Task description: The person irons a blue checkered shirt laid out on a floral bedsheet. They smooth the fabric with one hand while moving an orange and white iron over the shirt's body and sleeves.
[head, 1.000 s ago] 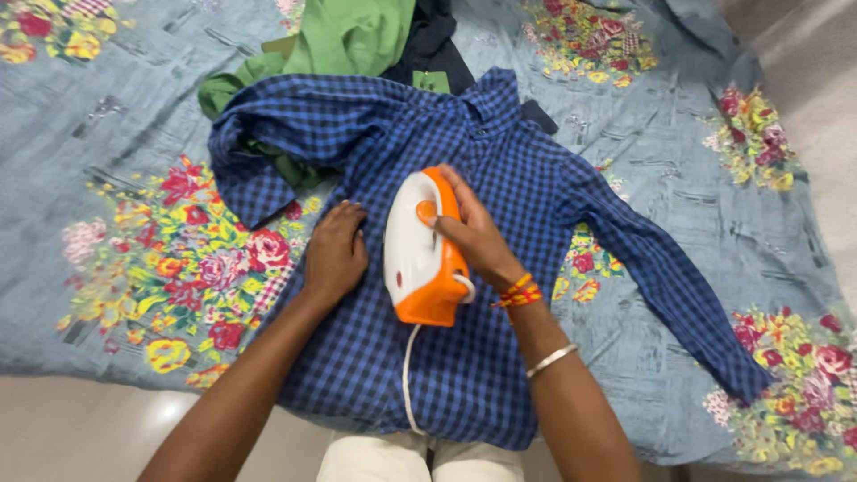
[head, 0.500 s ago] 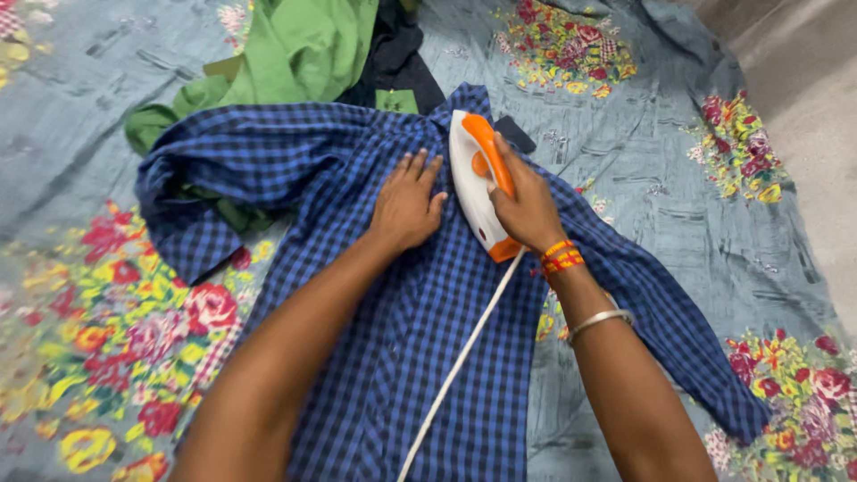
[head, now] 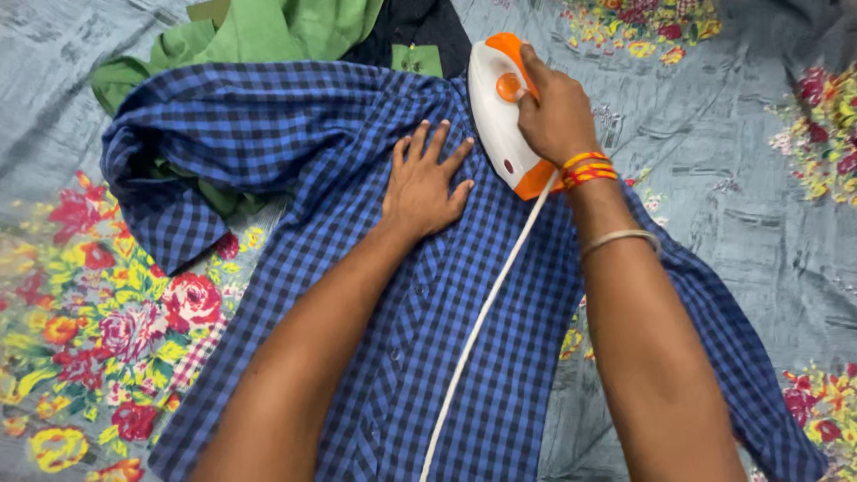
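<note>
A blue checked shirt (head: 500,339) lies spread on a grey floral bedsheet (head: 741,196). My right hand (head: 555,112) grips the orange handle of a white and orange iron (head: 495,120), which rests on the shirt near its collar. My left hand (head: 427,183) lies flat on the shirt just left of the iron, fingers spread, pressing the cloth down. The iron's white cord (head: 482,321) runs down across the shirt between my arms. The shirt's left sleeve (head: 192,161) is folded back and rumpled.
A green garment (head: 268,31) and a dark garment (head: 428,27) lie bunched beyond the shirt's collar. Bright flower prints cover the sheet at the left (head: 98,330) and far right (head: 830,116).
The iron has slid from the shirt's middle up to the collar area. My left hand moved up with it, staying flat on the cloth. The camera has come closer.
</note>
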